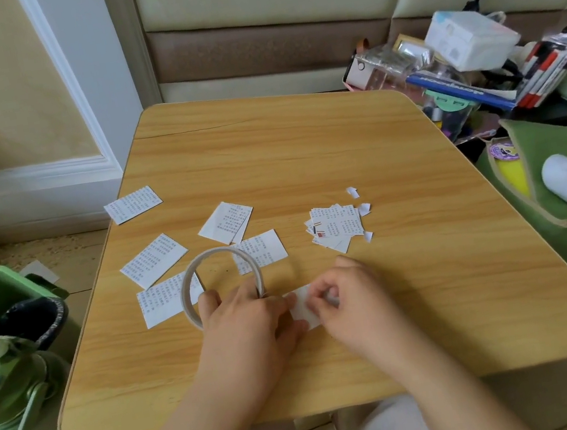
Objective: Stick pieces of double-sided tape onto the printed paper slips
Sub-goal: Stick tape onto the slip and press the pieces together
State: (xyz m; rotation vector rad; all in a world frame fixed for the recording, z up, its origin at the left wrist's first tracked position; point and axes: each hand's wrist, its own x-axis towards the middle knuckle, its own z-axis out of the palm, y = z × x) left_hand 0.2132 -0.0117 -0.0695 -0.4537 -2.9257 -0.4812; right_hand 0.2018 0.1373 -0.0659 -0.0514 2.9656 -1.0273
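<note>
You are working a piece of tape onto the blank slip [304, 308] lying between your hands at the near middle of the desk [299, 143]. Your left hand [247, 319] is gripping the tape roll [220, 283] while its fingertips are touching the slip's left edge; your right hand [346, 298] is pinching at the slip's right side with curled fingers. Next, I judge, you will be needing a clean tear and a firm press. Loose printed slips [153, 260] are lying at ten to twelve o'clock of the roll, a small stack [335, 228] at one o'clock of your hands with white scraps [364, 209] beside it. Nothing is blocking you.
</note>
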